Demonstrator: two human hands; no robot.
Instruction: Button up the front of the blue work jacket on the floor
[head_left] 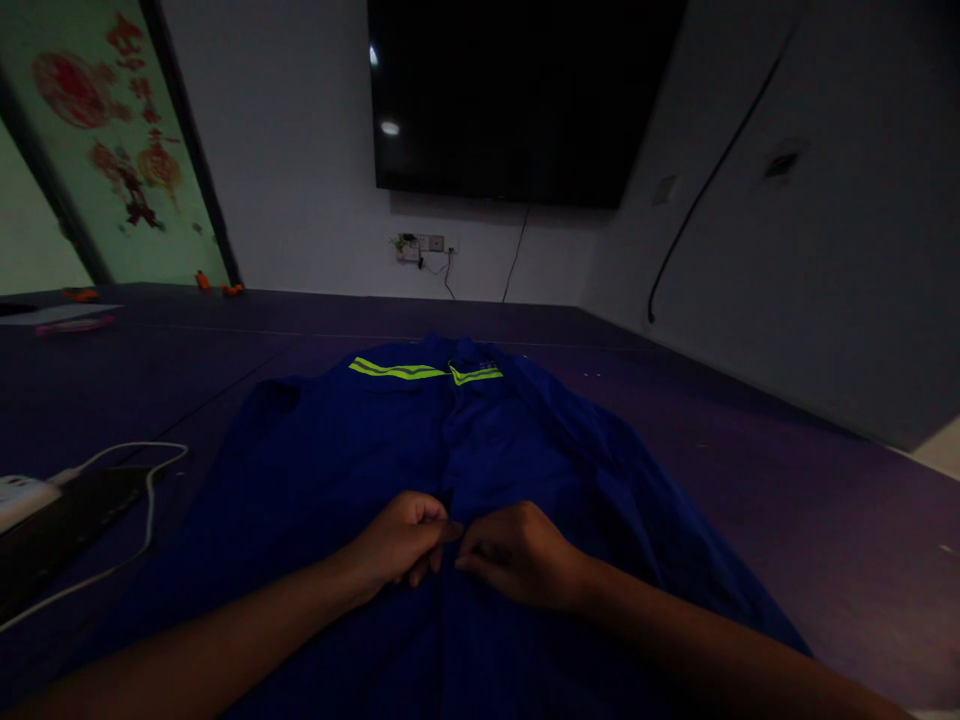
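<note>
Head view: a blue jacket point(360, 445) lies spread, front side up, on a purple surface point(750, 430), and I count 2 bare hands at work on its middle. Taking those hands as the centre of the clock, its collar point(461, 348) points to 12, with 2 bright yellow stripes point(397, 370) just below it. 1 sleeve point(637, 490) slopes out from about 1 o'clock towards 4; the other side of the jacket widens towards 10 and 8.

The left hand point(405, 540) has thumb and finger closed on the front edge point(448, 455), which runs from 12 to 6. The right hand point(525, 555) sits just beside it at 3, fingers curled in with their tips low over the cloth; I cannot tell whether any fabric is caught between them.

To my eye this is work-wear cloth: soft enough to fold and wrinkle, light for its spread, hardly fragile, and more likely to bunch than to slip. The front edge should give the firmest pinch, being probably doubled there; the loose panels at 9 and 3 would only pucker. For shifting the whole jacket, I would judge the shoulders, near 11 and 1, the better hold.

A white cord point(151, 500) curls at 9, apart from the hands.
</note>
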